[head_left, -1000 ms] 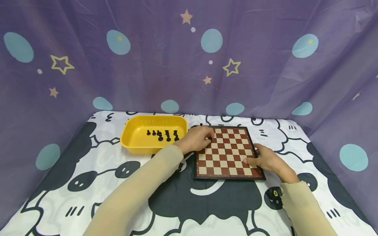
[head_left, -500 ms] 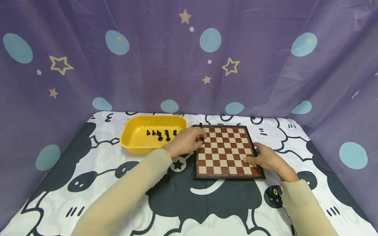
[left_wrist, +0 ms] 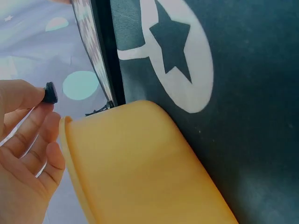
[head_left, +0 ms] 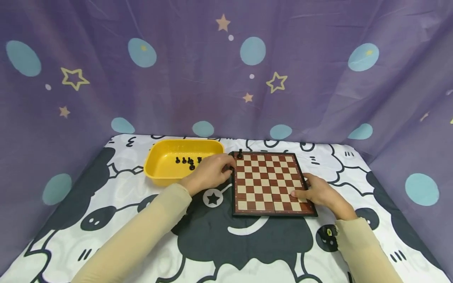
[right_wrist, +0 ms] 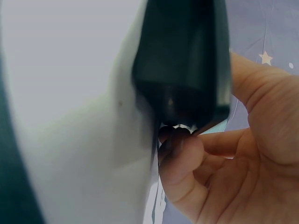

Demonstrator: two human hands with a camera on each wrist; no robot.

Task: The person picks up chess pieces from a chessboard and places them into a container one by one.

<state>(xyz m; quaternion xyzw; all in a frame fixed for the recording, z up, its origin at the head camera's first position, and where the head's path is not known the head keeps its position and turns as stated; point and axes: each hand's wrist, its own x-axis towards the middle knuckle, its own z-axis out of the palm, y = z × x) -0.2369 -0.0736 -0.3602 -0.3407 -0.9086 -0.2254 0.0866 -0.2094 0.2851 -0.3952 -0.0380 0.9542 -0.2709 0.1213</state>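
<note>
Between thumb and fingertips, my left hand (head_left: 211,171) (left_wrist: 28,135) pinches a small black chess piece (left_wrist: 50,93); only its dark base shows in the left wrist view. That hand is at the gap between the yellow tray (head_left: 159,181) and the left edge of the chessboard (head_left: 253,188). The brown-and-cream board lies flat. A tall black chess piece (head_left: 240,154) stands upright at its far left corner. At the right edge, my right hand (head_left: 320,192) (right_wrist: 266,135) grips the board, thumb on top and fingers curled round the side.
Several black chess pieces (head_left: 184,160) stand inside the tray; my left hand hides some. Under everything lies a black-and-white cartoon cloth (head_left: 244,247). A purple curtain (head_left: 198,90) with stars and dots hangs behind the table.
My left hand has moved left from over the board toward the tray, with the small piece in its fingers, uncovering the far left corner piece. My right hand has stayed on the board.
</note>
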